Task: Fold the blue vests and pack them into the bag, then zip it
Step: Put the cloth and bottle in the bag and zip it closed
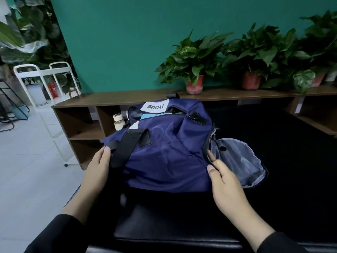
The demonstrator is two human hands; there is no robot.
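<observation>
A navy blue bag [164, 148] with a white label lies on the black surface [273, 143] in front of me. Its top zip gapes partly at the far side, and a light blue fabric [145, 116] shows in the gap. A black strap [125, 145] crosses its left half. A grey-lined end flap [238, 161] hangs out at its right end. My left hand [97, 170] rests against the bag's left end beside the strap, fingers fairly straight. My right hand [221, 181] holds the bag's right edge by the flap, thumb and forefinger on the seam.
A brown wooden shelf unit [127, 97] runs behind the bag, with three potted plants [195, 70] on top and a small bottle [118, 122] in a cubby. A white metal trolley [45, 84] stands on the tiled floor at the left.
</observation>
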